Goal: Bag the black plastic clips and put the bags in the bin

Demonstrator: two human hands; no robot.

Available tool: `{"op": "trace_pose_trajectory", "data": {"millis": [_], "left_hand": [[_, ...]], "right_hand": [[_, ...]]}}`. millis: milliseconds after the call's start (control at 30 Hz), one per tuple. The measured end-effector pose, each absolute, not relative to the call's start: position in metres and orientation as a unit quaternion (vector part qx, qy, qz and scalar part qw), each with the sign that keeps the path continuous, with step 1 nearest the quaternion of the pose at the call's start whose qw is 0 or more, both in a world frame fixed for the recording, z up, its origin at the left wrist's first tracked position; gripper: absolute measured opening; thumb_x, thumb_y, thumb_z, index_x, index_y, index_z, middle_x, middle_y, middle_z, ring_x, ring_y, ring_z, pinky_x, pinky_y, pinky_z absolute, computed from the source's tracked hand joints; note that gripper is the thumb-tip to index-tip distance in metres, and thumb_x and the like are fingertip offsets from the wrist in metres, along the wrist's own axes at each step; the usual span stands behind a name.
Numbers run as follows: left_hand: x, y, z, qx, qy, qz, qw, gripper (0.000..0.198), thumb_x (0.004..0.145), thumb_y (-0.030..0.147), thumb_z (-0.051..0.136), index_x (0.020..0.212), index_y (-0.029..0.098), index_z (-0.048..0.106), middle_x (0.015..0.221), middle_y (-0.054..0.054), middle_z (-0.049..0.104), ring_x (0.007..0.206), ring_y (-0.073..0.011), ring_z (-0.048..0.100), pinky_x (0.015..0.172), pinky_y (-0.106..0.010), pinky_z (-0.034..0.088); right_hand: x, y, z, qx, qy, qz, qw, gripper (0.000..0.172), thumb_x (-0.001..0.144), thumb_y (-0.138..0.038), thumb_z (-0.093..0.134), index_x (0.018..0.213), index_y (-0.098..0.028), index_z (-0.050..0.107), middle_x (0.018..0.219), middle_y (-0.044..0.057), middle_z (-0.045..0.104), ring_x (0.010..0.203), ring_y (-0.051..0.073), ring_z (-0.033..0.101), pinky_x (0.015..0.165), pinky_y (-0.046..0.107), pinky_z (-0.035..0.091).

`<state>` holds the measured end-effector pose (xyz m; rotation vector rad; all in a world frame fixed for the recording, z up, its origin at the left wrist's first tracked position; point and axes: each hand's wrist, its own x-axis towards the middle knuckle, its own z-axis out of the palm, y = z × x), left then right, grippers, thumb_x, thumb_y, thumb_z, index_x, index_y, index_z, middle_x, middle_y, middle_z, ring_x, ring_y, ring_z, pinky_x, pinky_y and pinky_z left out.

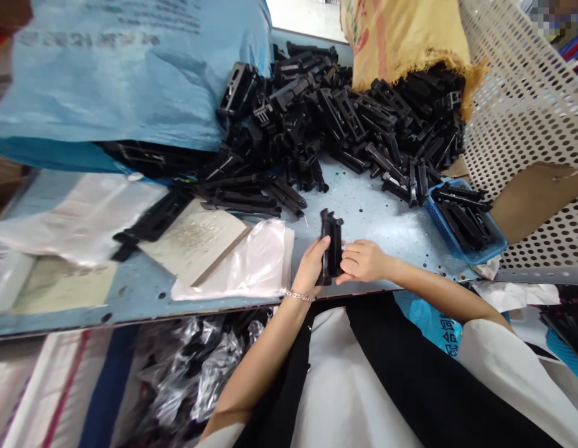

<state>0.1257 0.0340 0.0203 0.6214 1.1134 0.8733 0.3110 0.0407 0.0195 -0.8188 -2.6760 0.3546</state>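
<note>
Over the bench, the left hand grips a black part; the right hand curls against it, apparently pinching.

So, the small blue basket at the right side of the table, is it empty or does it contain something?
Not empty: several black parts lie inside the small blue basket, and at least one extends past its rim.
</note>
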Motion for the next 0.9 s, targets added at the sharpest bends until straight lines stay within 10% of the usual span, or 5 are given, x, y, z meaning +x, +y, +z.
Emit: {"op": "trace_pose_trajectory", "data": {"millis": [200,333,633,900], "left_hand": [[0.136,0.037,-0.021,0.602,0.642,0.319,0.352,0.027,0.09,0.027,0.058,0.112,0.017,0.07,0.124,-0.018,0.065,0.121,-0.0373,0.055,0.105,-0.062,0.042],[0.133,0.034,-0.031,0.625,0.672,0.284,0.279,0.046,0.091,0.026,0.058,0.137,0.022,0.059,0.14,-0.018,0.054,0.127,-0.0383,0.05,0.107,-0.066,0.04],[0.146,0.051,0.018,0.502,0.469,0.548,0.477,0.085,0.09,0.054,0.064,0.158,0.026,0.02,0.15,-0.016,0.044,0.131,-0.0267,0.054,0.111,-0.044,0.045],[0.13,0.016,0.056,0.411,0.429,0.4,0.698,0.087,0.089,0.057,0.064,0.158,0.023,0.024,0.081,0.0,0.067,0.066,-0.0167,0.067,0.06,-0.028,0.056]], "right_hand": [[0.384,0.159,0.031,-0.677,-0.72,-0.05,0.142,0.035,0.103,-0.026,0.042,0.131,-0.011,0.058,0.128,0.021,0.061,0.118,0.033,0.051,0.099,0.046,0.039],[0.418,0.212,0.043,-0.77,-0.632,-0.061,0.07,0.035,0.099,-0.016,0.046,0.129,-0.002,0.058,0.127,0.026,0.062,0.121,0.038,0.049,0.1,0.05,0.038],[0.314,0.069,0.049,-0.458,-0.833,-0.008,0.31,0.028,0.104,-0.034,0.043,0.118,-0.018,0.062,0.107,0.013,0.068,0.093,0.028,0.06,0.083,0.045,0.05],[0.318,0.066,0.06,-0.412,-0.854,-0.055,0.313,0.03,0.104,-0.044,0.043,0.101,-0.021,0.062,0.091,0.01,0.065,0.084,0.025,0.055,0.074,0.041,0.047]]}}
